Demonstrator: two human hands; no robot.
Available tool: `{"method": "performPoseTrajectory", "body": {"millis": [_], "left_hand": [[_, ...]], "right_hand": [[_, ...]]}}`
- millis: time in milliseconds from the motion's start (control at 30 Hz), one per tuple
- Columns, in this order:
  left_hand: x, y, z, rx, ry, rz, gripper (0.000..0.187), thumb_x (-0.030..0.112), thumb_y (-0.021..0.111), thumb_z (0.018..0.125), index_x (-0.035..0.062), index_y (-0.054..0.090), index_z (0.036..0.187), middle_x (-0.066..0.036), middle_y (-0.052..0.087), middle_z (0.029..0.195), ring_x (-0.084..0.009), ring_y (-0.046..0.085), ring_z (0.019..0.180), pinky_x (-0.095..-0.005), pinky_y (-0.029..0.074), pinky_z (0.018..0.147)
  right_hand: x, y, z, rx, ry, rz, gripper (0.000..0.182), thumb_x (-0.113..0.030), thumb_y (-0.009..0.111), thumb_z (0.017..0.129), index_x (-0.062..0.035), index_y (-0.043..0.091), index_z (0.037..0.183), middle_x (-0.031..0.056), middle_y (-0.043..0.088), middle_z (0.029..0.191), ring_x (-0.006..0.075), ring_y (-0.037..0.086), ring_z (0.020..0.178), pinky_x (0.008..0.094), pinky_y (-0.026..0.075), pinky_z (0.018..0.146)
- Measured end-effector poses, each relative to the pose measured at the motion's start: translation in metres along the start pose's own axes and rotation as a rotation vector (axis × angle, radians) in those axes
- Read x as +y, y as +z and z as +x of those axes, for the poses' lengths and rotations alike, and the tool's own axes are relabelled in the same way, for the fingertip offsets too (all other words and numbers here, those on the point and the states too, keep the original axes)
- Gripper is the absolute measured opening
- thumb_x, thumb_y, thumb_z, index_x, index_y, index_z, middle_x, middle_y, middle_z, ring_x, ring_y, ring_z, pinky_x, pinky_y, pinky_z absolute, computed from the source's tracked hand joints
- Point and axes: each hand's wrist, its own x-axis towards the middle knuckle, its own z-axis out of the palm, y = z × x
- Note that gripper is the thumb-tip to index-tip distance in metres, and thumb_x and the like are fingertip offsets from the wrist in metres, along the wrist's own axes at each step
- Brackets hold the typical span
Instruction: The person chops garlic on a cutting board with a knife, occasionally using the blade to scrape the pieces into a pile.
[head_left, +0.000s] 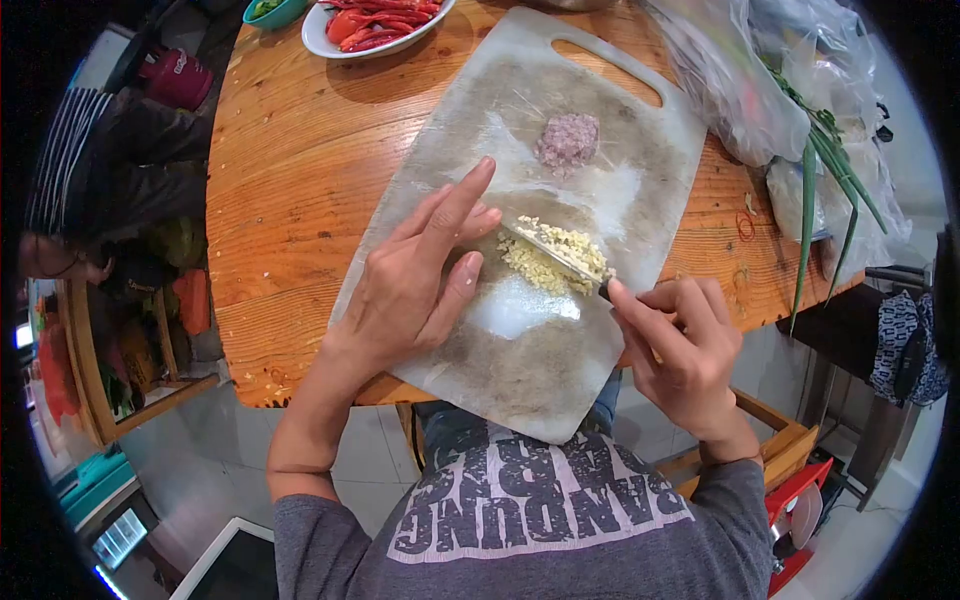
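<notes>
the round wooden table (290, 190) fills the upper middle of the view, its near edge curving toward the person. on it, slanting from the near edge up toward the far side, lies a large pale cutting board (560, 370), worn and stained, with a slot handle at its far right corner. past the board's right side, at the table's right edge, sits a heap of clear plastic bags (740, 90), and long green onion stalks (815, 190) hang out of them over the edge. at the far edge stands a white plate of red chillies (375, 25), with a teal bowl (272, 12) just beside it on the left.

the left hand (420, 280) lies flat on the board's left half, fingers stretched out and apart, the fingertips resting on the tip end of the knife blade (555, 252). the right hand (680, 350), off the board's right edge, is clenched around the knife's handle, which the fingers hide. the blade lies across a pile of finely chopped pale garlic (555, 262) at the middle of the board. farther up the board, well apart from it, sits 1 small mound of minced pinkish shallot (568, 138).
</notes>
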Motion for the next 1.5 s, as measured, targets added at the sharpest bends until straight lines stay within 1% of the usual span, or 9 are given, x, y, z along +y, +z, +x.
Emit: {"method": "performPoseTrajectory", "body": {"millis": [300,500,633,700,900,1000,1100,1200,1500], "left_hand": [[-0.002,-0.001,-0.002,0.003,-0.039,-0.013,0.069,0.001,0.058,0.090,0.0007,0.031,0.154,-0.018,0.064,0.133,-0.0339,0.066,0.118,-0.0481,0.040,0.114],[-0.003,0.000,-0.002,-0.009,-0.013,-0.009,0.069,0.000,0.057,0.091,0.0001,0.030,0.154,-0.018,0.065,0.130,-0.0332,0.065,0.119,-0.0482,0.039,0.115],[-0.003,0.000,0.000,-0.035,0.013,0.009,0.069,0.000,0.056,0.092,0.0002,0.028,0.156,-0.019,0.068,0.127,-0.0337,0.064,0.121,-0.0461,0.040,0.114],[-0.002,0.000,0.003,-0.047,0.040,0.048,0.071,0.000,0.054,0.094,0.0011,0.023,0.158,-0.020,0.069,0.125,-0.0353,0.063,0.124,-0.0422,0.042,0.110],[0.002,0.004,0.008,-0.035,0.114,0.134,0.071,-0.001,0.055,0.092,0.0010,0.026,0.157,-0.018,0.070,0.125,-0.0342,0.064,0.123,-0.0420,0.042,0.111],[0.001,0.003,0.004,-0.069,0.009,0.011,0.070,-0.001,0.055,0.092,0.0010,0.027,0.156,-0.017,0.070,0.125,-0.0341,0.064,0.123,-0.0420,0.042,0.111],[0.002,0.006,0.004,-0.035,0.053,0.046,0.070,0.000,0.056,0.092,0.0004,0.028,0.156,-0.020,0.070,0.121,-0.0311,0.067,0.116,-0.0478,0.037,0.117],[0.001,0.002,0.004,-0.064,0.033,0.034,0.069,-0.002,0.054,0.092,-0.0005,0.028,0.155,-0.019,0.070,0.124,-0.0337,0.064,0.122,-0.0424,0.042,0.111],[0.003,0.007,0.009,-0.054,0.107,0.101,0.069,-0.002,0.054,0.091,-0.0024,0.027,0.155,-0.021,0.069,0.124,-0.0345,0.065,0.122,-0.0423,0.042,0.111]], "right_hand": [[-0.004,0.010,-0.004,-0.028,0.048,0.050,0.043,0.003,0.080,0.068,-0.0065,0.076,0.110,0.0040,0.054,0.078,0.0205,0.051,0.070,0.0323,0.041,0.057],[0.006,0.026,-0.013,0.032,0.066,0.103,0.037,0.002,0.080,0.070,-0.0042,0.076,0.106,0.0048,0.051,0.075,0.0209,0.050,0.068,0.0330,0.040,0.055],[0.008,0.000,0.004,0.002,0.047,0.107,0.031,0.000,0.082,0.070,-0.0042,0.077,0.100,0.0050,0.052,0.072,0.0206,0.050,0.065,0.0326,0.040,0.054],[0.017,-0.007,0.012,-0.003,0.000,0.052,0.032,0.000,0.081,0.070,-0.0048,0.077,0.101,0.0051,0.053,0.073,0.0210,0.049,0.064,0.0327,0.040,0.054],[0.030,0.015,-0.006,0.014,-0.013,0.121,0.039,0.001,0.081,0.069,-0.0065,0.076,0.107,0.0045,0.051,0.074,0.0191,0.049,0.066,0.0312,0.038,0.053],[0.027,0.010,-0.012,0.001,0.017,0.105,0.039,0.002,0.081,0.069,-0.0064,0.076,0.108,0.0042,0.051,0.074,0.0197,0.049,0.066,0.0318,0.038,0.054],[0.022,0.017,-0.015,0.028,0.026,0.121,0.040,0.002,0.081,0.069,-0.0062,0.076,0.108,0.0042,0.052,0.075,0.0199,0.049,0.066,0.0326,0.039,0.054],[0.020,0.004,-0.010,0.006,0.003,0.078,0.042,0.003,0.080,0.069,-0.0063,0.076,0.109,0.0044,0.053,0.076,0.0204,0.050,0.067,0.0327,0.040,0.054],[0.030,0.000,-0.009,-0.019,0.012,0.062,0.039,0.001,0.080,0.070,-0.0059,0.076,0.108,0.0045,0.052,0.075,0.0209,0.051,0.067,0.0329,0.040,0.054]]}}
